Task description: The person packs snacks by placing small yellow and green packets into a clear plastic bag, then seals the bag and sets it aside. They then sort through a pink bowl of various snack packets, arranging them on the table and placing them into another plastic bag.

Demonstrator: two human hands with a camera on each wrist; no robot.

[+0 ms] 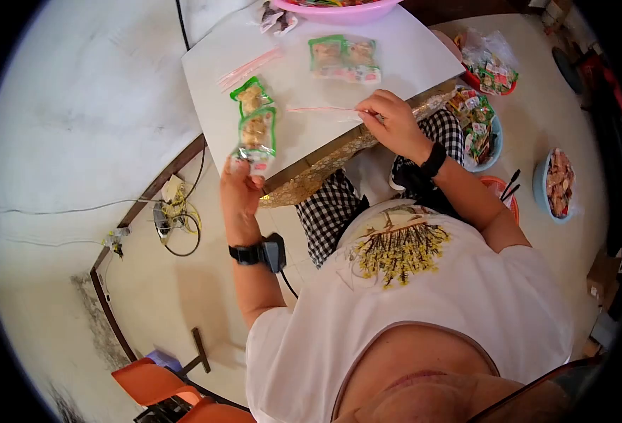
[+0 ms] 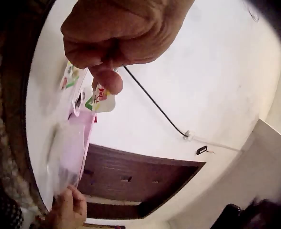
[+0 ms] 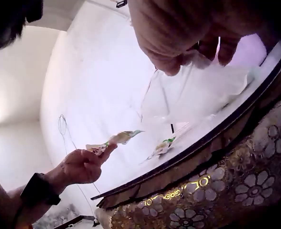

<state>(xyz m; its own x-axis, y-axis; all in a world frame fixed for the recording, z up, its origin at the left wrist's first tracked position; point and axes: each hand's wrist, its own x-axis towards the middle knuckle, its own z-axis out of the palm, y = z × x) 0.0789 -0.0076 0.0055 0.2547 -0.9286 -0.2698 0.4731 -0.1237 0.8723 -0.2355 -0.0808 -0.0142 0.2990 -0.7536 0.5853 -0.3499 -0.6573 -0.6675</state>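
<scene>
My left hand (image 1: pixel 240 187) pinches the lower end of a green-edged clear snack packet (image 1: pixel 257 132) with pale yellow food inside, at the table's left edge. Just beyond it on the table lies a similar packet (image 1: pixel 249 97), partly overlapped in the head view. With thumb and fingers my right hand (image 1: pixel 390 121) grips a clear zip bag with a red strip (image 1: pixel 325 108) along its mouth. In the right wrist view the see-through bag (image 3: pixel 193 95) hangs from those fingers over the table. Two more green-edged packets (image 1: pixel 344 55) lie side by side farther back.
Flat bags with red strips (image 1: pixel 249 69) lie at the table's left side. A pink basin (image 1: pixel 339 10) stands at the back. On the floor to the right are tubs of packets, including a blue one (image 1: pixel 497 141). The white wall (image 1: pixel 92 106) rises to the left.
</scene>
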